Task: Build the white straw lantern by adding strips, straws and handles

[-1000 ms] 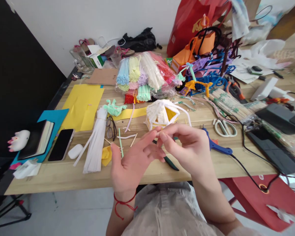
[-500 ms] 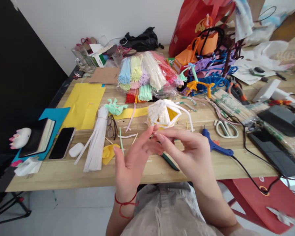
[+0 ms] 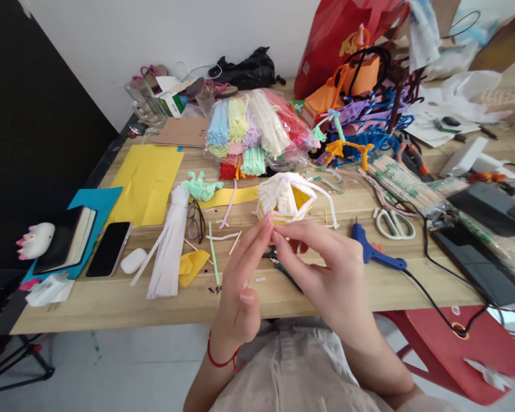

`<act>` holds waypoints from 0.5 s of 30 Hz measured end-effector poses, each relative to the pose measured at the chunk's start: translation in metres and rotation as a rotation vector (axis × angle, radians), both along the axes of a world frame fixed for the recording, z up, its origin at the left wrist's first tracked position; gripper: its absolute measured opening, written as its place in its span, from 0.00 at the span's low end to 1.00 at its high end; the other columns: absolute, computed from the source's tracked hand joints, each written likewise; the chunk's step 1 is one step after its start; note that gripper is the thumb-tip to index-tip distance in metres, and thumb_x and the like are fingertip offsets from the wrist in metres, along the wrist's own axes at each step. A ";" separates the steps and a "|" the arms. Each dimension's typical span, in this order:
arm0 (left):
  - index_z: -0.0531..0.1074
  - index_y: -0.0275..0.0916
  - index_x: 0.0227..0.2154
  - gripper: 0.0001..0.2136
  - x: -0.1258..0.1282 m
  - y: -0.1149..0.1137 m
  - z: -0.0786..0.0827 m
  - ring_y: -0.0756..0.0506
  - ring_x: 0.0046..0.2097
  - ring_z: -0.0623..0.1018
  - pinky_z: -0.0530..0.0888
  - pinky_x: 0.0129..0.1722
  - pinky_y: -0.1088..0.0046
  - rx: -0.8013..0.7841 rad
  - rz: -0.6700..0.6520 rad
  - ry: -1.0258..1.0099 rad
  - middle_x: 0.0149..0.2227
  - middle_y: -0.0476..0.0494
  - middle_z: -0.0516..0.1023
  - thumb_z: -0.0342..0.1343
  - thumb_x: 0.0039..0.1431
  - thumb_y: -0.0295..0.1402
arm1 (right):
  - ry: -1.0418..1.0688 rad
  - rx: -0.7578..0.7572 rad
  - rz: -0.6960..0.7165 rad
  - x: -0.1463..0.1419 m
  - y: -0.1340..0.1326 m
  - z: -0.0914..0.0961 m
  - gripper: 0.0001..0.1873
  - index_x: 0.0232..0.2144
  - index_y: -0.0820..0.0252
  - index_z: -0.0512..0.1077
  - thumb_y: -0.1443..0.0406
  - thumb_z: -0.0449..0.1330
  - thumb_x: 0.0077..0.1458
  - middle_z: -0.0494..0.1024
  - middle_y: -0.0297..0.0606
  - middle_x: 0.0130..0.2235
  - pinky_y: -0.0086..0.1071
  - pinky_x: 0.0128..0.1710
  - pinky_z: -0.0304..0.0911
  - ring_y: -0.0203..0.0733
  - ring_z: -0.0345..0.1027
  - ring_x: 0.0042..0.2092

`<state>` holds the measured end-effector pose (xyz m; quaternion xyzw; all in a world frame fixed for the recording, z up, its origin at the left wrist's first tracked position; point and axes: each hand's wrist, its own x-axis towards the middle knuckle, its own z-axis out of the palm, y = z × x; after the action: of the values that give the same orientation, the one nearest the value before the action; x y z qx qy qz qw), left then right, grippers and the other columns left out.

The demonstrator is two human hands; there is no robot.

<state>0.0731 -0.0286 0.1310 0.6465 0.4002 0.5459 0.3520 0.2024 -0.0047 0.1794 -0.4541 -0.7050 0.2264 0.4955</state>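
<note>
My left hand (image 3: 242, 280) and my right hand (image 3: 326, 269) meet fingertip to fingertip above the table's front edge. Both pinch at the same spot; whatever is between the fingertips is too small to make out. Just beyond them stands a white pipe-cleaner dome (image 3: 285, 197) with a yellow inside and a white stem trailing to the right. Green-handled pliers (image 3: 283, 269) lie under my hands. A red string circles my left wrist.
A bundle of white pipe cleaners (image 3: 167, 252), glasses (image 3: 194, 220), a phone (image 3: 109, 249) and yellow paper (image 3: 146, 183) lie to the left. A blue glue gun (image 3: 375, 254), scissors (image 3: 395, 224) and cables lie to the right. Bagged coloured pipe cleaners (image 3: 253, 131) and a red bag (image 3: 339, 40) stand behind.
My left hand has turned from palm-up to edge-on, its lower fingers curling in. Both hands have drawn closer together and lower, fingertips still touching.
</note>
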 end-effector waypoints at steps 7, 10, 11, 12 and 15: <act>0.70 0.41 0.55 0.39 -0.005 0.009 -0.001 0.37 0.55 0.71 0.70 0.50 0.55 -0.249 -0.145 -0.403 0.60 0.37 0.68 0.21 0.62 0.57 | 0.119 -0.104 -0.037 0.003 0.011 -0.008 0.06 0.25 0.58 0.73 0.67 0.59 0.54 0.73 0.32 0.23 0.30 0.26 0.62 0.35 0.65 0.25; 0.78 0.40 0.33 0.40 -0.012 0.020 -0.007 0.43 0.35 0.75 0.73 0.35 0.62 -0.374 -0.251 -0.640 0.38 0.36 0.79 0.21 0.62 0.57 | 0.285 -0.150 -0.095 0.011 0.020 -0.015 0.06 0.28 0.58 0.76 0.64 0.61 0.55 0.78 0.35 0.27 0.31 0.27 0.64 0.38 0.70 0.30; 0.75 0.40 0.22 0.41 -0.013 0.024 -0.012 0.45 0.28 0.73 0.72 0.30 0.63 -0.418 -0.352 -0.681 0.28 0.37 0.77 0.20 0.60 0.59 | 0.312 -0.171 -0.097 0.013 0.022 -0.017 0.06 0.30 0.58 0.77 0.64 0.61 0.56 0.80 0.36 0.29 0.31 0.28 0.65 0.39 0.72 0.31; 0.70 0.42 0.13 0.42 -0.014 0.027 -0.020 0.46 0.22 0.69 0.70 0.25 0.64 -0.465 -0.494 -0.697 0.18 0.39 0.70 0.17 0.58 0.60 | 0.318 -0.195 -0.081 0.014 0.025 -0.019 0.06 0.32 0.58 0.78 0.63 0.61 0.56 0.81 0.37 0.31 0.32 0.30 0.66 0.40 0.72 0.32; 0.58 0.45 0.03 0.41 -0.005 0.034 -0.049 0.47 0.12 0.60 0.61 0.15 0.64 -0.528 -0.746 -0.643 0.05 0.43 0.51 0.11 0.47 0.66 | 0.240 -0.248 0.076 0.013 0.029 -0.023 0.06 0.34 0.57 0.79 0.64 0.61 0.57 0.82 0.37 0.36 0.32 0.34 0.68 0.40 0.74 0.36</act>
<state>0.0685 0.0055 0.0823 0.4352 0.1400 0.4355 0.7755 0.2152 0.0244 0.1561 -0.4546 -0.6242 0.3826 0.5073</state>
